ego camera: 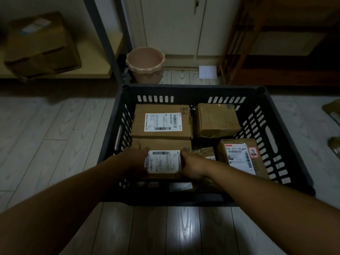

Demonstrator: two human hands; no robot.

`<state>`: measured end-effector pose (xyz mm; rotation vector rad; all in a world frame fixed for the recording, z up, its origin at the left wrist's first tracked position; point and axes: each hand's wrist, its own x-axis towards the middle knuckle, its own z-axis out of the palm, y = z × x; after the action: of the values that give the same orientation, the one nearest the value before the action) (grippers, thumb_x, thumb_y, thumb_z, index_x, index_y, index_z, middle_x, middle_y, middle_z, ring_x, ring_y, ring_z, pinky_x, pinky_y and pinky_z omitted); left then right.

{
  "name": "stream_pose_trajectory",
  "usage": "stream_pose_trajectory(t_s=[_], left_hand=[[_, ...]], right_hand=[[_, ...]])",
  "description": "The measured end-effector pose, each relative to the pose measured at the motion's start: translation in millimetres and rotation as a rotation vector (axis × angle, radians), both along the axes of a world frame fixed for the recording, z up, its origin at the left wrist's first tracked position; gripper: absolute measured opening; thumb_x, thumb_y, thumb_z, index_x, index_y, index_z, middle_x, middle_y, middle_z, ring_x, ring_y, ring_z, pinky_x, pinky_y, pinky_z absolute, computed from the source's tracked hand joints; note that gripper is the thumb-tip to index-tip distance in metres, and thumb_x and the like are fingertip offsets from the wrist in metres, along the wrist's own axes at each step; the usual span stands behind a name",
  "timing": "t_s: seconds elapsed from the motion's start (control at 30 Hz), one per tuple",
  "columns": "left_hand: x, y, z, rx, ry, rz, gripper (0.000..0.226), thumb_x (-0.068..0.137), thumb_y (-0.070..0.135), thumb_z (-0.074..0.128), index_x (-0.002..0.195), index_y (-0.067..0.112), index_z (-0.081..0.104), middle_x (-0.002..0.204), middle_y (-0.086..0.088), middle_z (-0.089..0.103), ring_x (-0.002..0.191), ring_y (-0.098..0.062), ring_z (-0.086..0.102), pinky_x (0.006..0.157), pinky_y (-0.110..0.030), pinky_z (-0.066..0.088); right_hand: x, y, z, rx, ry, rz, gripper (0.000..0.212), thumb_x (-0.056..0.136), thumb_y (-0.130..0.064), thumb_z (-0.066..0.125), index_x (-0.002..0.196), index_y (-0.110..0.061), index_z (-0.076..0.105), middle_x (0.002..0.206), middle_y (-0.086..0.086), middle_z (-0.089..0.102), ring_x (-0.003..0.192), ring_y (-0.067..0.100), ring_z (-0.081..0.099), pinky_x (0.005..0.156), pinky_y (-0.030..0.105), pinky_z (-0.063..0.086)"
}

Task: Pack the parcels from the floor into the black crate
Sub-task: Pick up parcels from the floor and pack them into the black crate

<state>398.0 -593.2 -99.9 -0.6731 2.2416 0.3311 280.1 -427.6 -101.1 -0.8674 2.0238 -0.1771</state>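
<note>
While the black crate (pixel 193 86) sits on the pale plank floor (pixel 55 135), both hands reach into its near-left corner: the left hand (pixel 137 159) grips the left edge of a labelled parcel (pixel 163 161), the right hand (pixel 191 166) its right edge. Other boxes (pixel 161 122) lie packed beside it, and a pink bucket (pixel 145 63) stands behind the crate

The left grip (pixel 137 159) and right grip (pixel 191 166) cover both side edges of the brown cardboard parcel with a white label (pixel 163 144) that they clasp. The label's print is too small to read. The right wrist hides most of a small taped brown parcel (pixel 206 152). A flat brown parcel (pixel 333 111) is cut by the right edge. The large cardboard box (pixel 40 46) on the pale wooden shelf (pixel 95 57) is blurred.
</note>
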Motion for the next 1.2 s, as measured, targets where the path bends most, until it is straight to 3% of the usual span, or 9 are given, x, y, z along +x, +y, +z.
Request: stream_pose_trajectory(t_s=[0.13,0.27,0.37,0.47,0.57,0.67,0.83,0.93,1.2], left_hand=[[-4.6,-2.4,64.5,-0.017,0.104,0.090,0.085,0.081,0.052,0.061,0.148,0.024,0.017,0.154,-0.011,0.019,0.140,-0.034,0.021,0.114,-0.050,0.025],[4.3,5.7,187.6,0.054,0.177,0.200,0.072,0.084,0.050,0.059,0.144,0.023,0.030,0.149,-0.012,0.032,0.135,-0.031,0.033,0.113,-0.046,0.029],[6.9,23.5,303.8,0.124,0.241,0.274,0.049,0.088,0.036,0.060,0.131,0.018,0.045,0.138,-0.012,0.047,0.125,-0.027,0.047,0.103,-0.038,0.038],[2.6,44.8,423.0,0.162,0.281,0.326,0.050,0.091,0.026,0.059,0.137,0.013,0.042,0.143,-0.012,0.044,0.130,-0.027,0.043,0.104,-0.036,0.036],[-3.6,66.0,529.3,0.184,0.372,0.336,0.051,0.092,0.024,0.058,0.138,0.013,0.040,0.144,-0.011,0.043,0.130,-0.025,0.043,0.103,-0.033,0.036],[-6.3,83.3,610.0,0.191,0.402,0.316,0.066,0.090,0.033,0.060,0.146,0.014,0.031,0.152,-0.008,0.032,0.136,-0.024,0.035,0.108,-0.032,0.032],[-24.2,110.7,689.6,0.187,0.510,0.125,0.081,0.079,0.055,0.061,0.147,0.023,0.029,0.148,-0.005,0.039,0.131,-0.025,0.043,0.109,-0.037,0.037],[-40.4,152.5,736.2,0.228,0.598,0.029,0.077,0.088,0.041,0.060,0.150,0.022,0.018,0.155,-0.007,0.027,0.139,-0.026,0.032,0.112,-0.034,0.028],[-89.8,290.0,804.1,0.287,0.721,-0.242,0.078,0.088,0.040,0.060,0.150,0.023,0.016,0.158,-0.006,0.015,0.143,-0.025,0.022,0.115,-0.036,0.023]], right_hand=[[-11.3,7.6,61.3,0.010,-0.021,-0.117,0.077,0.077,-0.046,0.069,0.142,-0.028,0.033,0.143,0.009,0.041,0.126,0.031,0.045,0.103,0.044,0.042],[-24.1,23.8,193.5,-0.052,-0.087,-0.264,0.055,0.089,-0.034,0.061,0.138,-0.016,0.043,0.138,0.007,0.049,0.121,0.024,0.050,0.091,0.026,0.040],[-29.4,42.5,304.0,-0.061,-0.087,-0.326,0.060,0.091,-0.030,0.060,0.143,-0.011,0.037,0.141,0.009,0.047,0.123,0.023,0.048,0.086,0.022,0.036],[-32.4,66.7,417.2,-0.078,-0.096,-0.357,0.066,0.086,-0.033,0.064,0.144,-0.016,0.038,0.141,0.008,0.048,0.120,0.023,0.052,0.095,0.027,0.042],[-38.4,95.2,524.4,-0.110,-0.096,-0.412,0.047,0.088,-0.030,0.062,0.132,-0.018,0.050,0.127,0.007,0.059,0.107,0.020,0.059,0.093,0.032,0.048],[-42.2,128.0,607.8,-0.160,0.004,-0.478,0.057,0.092,-0.031,0.059,0.142,-0.014,0.039,0.141,0.007,0.047,0.126,0.023,0.048,0.094,0.026,0.040],[-36.6,194.1,691.8,-0.254,0.199,-0.625,0.068,0.090,-0.038,0.060,0.148,-0.019,0.030,0.152,0.004,0.035,0.135,0.024,0.038,0.105,0.034,0.036],[-28.7,243.7,732.6,-0.272,0.282,-0.697,0.072,0.089,-0.042,0.061,0.149,-0.021,0.028,0.142,0.003,0.043,0.120,0.020,0.050,0.095,0.030,0.043],[-20.9,401.2,811.8,-0.122,0.647,-0.679,0.072,0.091,-0.046,0.054,0.151,-0.021,0.022,0.155,0.008,0.026,0.136,0.026,0.037,0.101,0.032,0.038]])
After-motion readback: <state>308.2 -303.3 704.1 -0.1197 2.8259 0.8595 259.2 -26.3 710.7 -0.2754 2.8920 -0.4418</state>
